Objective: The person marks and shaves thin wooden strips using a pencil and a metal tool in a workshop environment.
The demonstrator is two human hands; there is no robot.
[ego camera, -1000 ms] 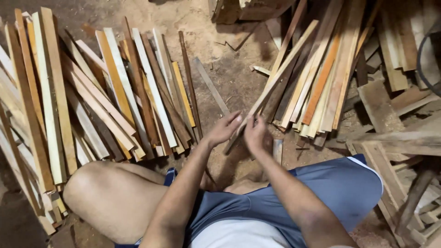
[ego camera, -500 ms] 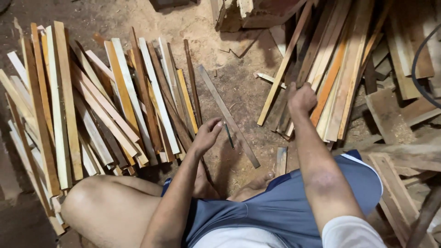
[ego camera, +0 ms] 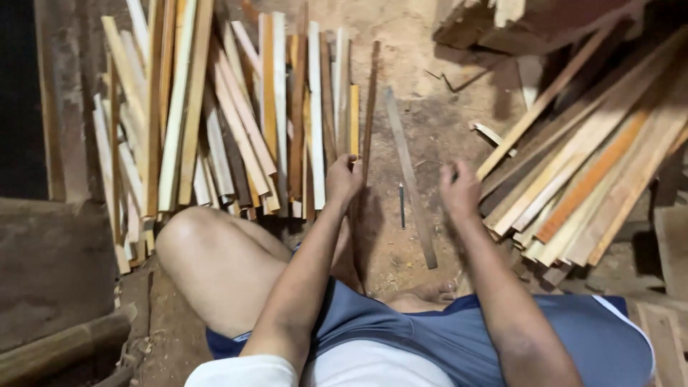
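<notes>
Dirt floor (ego camera: 430, 129), dusty, littered with cut wood.

Two piles of slats. Left pile (ego camera: 236, 122): upright-running strips fanned side by side, pale, orange and dark brown; too many and too overlapped to count exactly, well over a dozen. Right pile (ego camera: 588, 172): longer strips lying diagonally, roughly a dozen visible, one bright orange.

Between the piles, two single pieces on bare ground: a grey flat slat (ego camera: 410, 179) lying lengthwise, and beside it a small dark nail-like piece (ego camera: 401, 204).

Left hand (ego camera: 342, 179): fingers curled shut around a thin dark strip (ego camera: 368, 107) that runs up along the left pile's inner edge. Its lower end passes under the hand toward the person's lap.

Right hand (ego camera: 459, 190): loosely spread, nothing in it, hovering just beside the lower ends of the right pile; contact cannot be told.

Person seated, one bare knee (ego camera: 208, 251) raised left, blue shorts (ego camera: 444, 337), one bare foot (ego camera: 426, 294) near the grey slat's end.
</notes>
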